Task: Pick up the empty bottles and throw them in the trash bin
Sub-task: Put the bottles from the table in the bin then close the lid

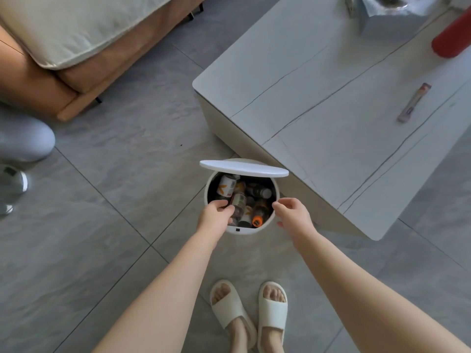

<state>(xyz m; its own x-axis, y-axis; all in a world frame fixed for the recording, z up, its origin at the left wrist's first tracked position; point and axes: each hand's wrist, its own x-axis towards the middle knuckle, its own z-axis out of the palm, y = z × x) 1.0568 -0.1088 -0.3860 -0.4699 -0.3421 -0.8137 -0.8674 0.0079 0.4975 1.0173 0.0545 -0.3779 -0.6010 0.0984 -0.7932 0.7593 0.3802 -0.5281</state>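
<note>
A round white trash bin stands on the floor by the table corner, its lid tilted up at the back. Several empty bottles lie piled inside, one with an orange cap. My left hand is over the bin's left rim, fingers curled on a clear labelled bottle at the top of the pile. My right hand hovers over the right rim with its fingers apart and nothing in it.
A pale stone-look coffee table rises right behind the bin, bearing a thin sachet and a red cylinder. A sofa is at the upper left. Another person's leg and shoe are at the left edge.
</note>
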